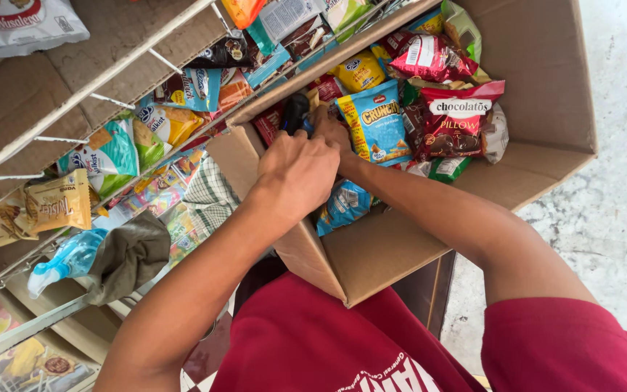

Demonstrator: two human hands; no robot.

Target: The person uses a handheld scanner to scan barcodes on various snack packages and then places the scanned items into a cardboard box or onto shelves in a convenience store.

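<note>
Reaching into the cardboard box [400, 254] with both hands, we see our left hand [297, 174] curled nearly into a fist, knuckles up, over the box's near-left corner. What its fingers close on is hidden beneath it, so we cannot tell what it holds. Our right hand [330, 123] lies just beyond, at about 1 o'clock from the left one, fingers bent down among the packets and touching a dark object [295, 112] at its 10 o'clock; how tightly it grips, we cannot tell.

Packed with snack bags, the box stands open with its flaps out. A blue and yellow bag [377, 122] sits just at 3 o'clock of the right hand, a red and brown bag [453, 120] farther along the same way, and a small blue packet [344, 205] lies under our right forearm. At 9 o'clock of the box, a white wire rack [74, 94] carries more snack packets, with a spray bottle [63, 263] and a grey cloth [130, 254] lower down.
</note>
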